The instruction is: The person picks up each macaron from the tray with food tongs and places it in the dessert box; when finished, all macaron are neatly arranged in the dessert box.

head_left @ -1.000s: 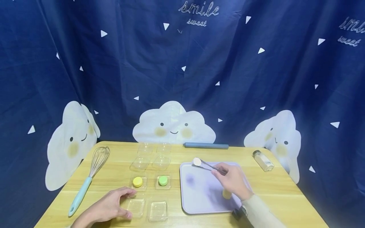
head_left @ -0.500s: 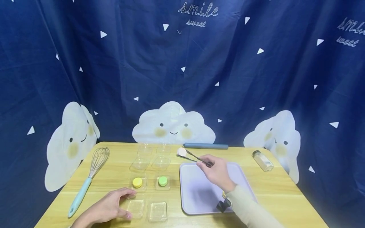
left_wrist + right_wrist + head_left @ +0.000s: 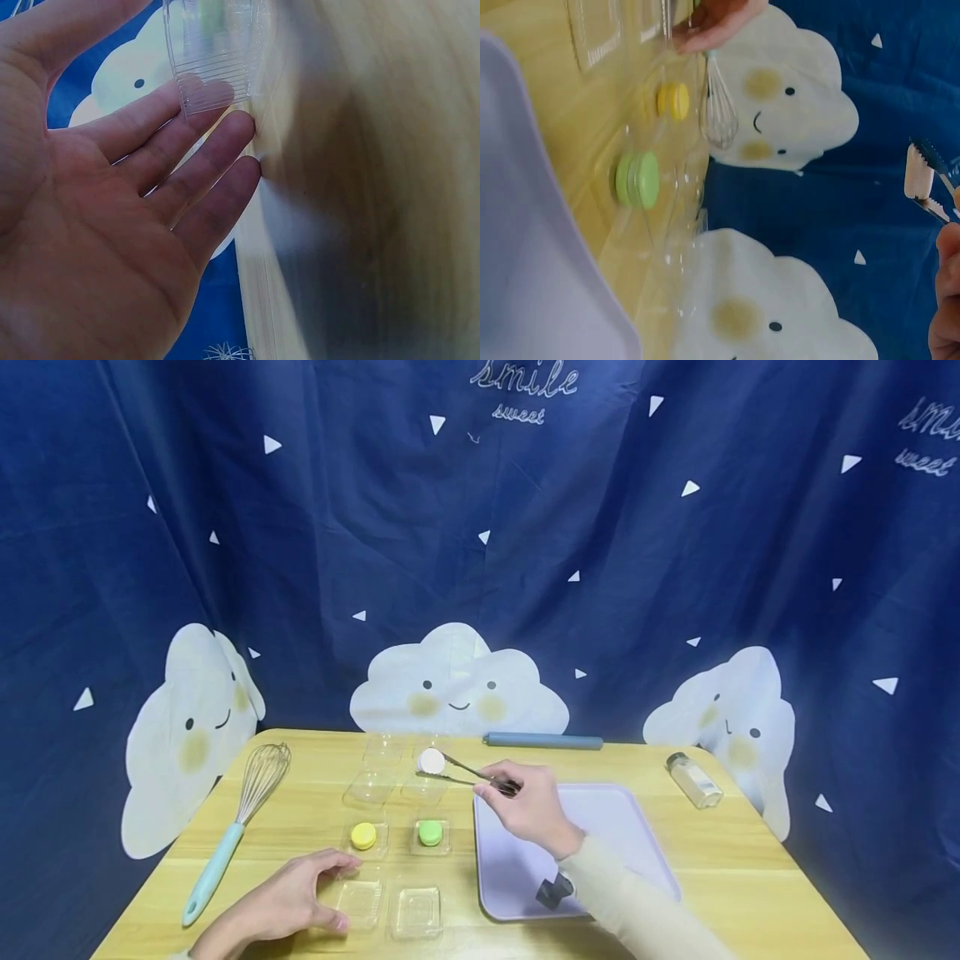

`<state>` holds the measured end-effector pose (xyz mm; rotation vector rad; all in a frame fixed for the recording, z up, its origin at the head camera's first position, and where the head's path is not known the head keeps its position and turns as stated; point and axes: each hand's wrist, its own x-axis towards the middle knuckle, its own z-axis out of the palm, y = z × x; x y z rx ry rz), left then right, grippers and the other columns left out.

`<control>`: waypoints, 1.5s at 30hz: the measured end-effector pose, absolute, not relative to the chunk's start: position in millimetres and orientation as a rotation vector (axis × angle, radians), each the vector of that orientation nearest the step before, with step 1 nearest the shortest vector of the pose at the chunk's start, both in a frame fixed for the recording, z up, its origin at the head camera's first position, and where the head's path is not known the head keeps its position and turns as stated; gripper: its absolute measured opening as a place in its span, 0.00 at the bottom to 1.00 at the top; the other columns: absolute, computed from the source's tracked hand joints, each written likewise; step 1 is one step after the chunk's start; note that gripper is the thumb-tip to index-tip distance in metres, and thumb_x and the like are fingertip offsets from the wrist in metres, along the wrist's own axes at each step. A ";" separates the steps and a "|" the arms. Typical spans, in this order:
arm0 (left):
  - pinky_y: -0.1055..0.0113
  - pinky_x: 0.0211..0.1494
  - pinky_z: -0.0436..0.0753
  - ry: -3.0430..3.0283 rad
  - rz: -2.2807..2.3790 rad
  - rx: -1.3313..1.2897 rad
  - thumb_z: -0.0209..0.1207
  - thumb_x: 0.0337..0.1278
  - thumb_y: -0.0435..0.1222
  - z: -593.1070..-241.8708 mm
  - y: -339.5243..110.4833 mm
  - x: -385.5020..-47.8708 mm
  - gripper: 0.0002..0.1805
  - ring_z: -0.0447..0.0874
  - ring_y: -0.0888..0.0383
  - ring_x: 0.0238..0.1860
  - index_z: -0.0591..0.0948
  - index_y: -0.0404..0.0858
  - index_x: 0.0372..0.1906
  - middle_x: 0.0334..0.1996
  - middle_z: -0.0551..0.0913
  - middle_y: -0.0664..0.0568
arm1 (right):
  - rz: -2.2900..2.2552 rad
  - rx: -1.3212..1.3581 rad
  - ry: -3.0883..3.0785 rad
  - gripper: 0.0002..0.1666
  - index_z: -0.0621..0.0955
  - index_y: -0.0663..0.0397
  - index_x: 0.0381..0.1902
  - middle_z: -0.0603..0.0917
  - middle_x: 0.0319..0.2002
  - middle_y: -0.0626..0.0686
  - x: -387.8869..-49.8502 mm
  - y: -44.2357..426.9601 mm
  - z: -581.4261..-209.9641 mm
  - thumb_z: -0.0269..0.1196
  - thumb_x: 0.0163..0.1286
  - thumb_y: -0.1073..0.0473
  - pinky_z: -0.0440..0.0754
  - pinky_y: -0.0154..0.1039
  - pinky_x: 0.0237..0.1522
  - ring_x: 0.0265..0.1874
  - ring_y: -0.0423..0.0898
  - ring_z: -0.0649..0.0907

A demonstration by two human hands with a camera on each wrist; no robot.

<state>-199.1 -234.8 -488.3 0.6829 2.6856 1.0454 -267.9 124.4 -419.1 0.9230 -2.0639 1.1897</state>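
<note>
My right hand [image 3: 528,802] grips dark tongs [image 3: 467,767], which pinch a pale pinkish-white macaron [image 3: 431,761] above the open clear plastic boxes at the back. In the right wrist view the macaron [image 3: 918,172] sits edge-on between the serrated tips. A yellow macaron [image 3: 363,836] and a green macaron [image 3: 430,832] each lie in a clear box. At the front left, my left hand [image 3: 292,893] rests with loosely extended fingers beside a clear box [image 3: 360,903]. In the left wrist view, the ridged box wall [image 3: 217,82] is close to the fingertips.
A lilac tray [image 3: 607,818] lies under my right forearm, which hides part of it. Another clear box [image 3: 417,912] stands at the front. Around them are a whisk [image 3: 225,852], a blue rolling pin [image 3: 543,741] and a dark-capped jar [image 3: 693,781].
My right hand has carried the tongs and macaron leftward, from over the tray to over the clear boxes at the back. My left hand has stayed in place.
</note>
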 end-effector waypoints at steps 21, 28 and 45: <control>0.60 0.62 0.82 2.677 1.053 0.699 0.76 0.40 0.56 -488.5 -234.8 -199.8 0.42 0.82 0.54 0.59 0.79 0.42 0.63 0.57 0.86 0.56 | 1.165 1.218 -2.303 0.07 0.89 0.57 0.35 0.83 0.17 0.46 -243.6 71.6 -434.4 0.74 0.60 0.60 0.69 0.17 0.14 0.14 0.21 0.66; 0.64 0.59 0.82 2.653 1.079 0.675 0.76 0.38 0.56 -488.0 -235.5 -200.8 0.38 0.81 0.62 0.54 0.80 0.45 0.57 0.50 0.84 0.59 | 1.031 1.338 -2.440 0.06 0.89 0.54 0.34 0.80 0.16 0.43 -234.6 62.8 -442.8 0.73 0.62 0.57 0.69 0.14 0.20 0.17 0.19 0.64; 0.69 0.58 0.82 2.627 1.082 0.688 0.76 0.40 0.55 -487.8 -236.5 -201.8 0.41 0.82 0.60 0.57 0.79 0.43 0.62 0.56 0.86 0.56 | 0.708 1.503 -2.515 0.06 0.89 0.49 0.30 0.77 0.13 0.38 -229.1 54.2 -460.5 0.73 0.60 0.54 0.60 0.15 0.16 0.13 0.20 0.58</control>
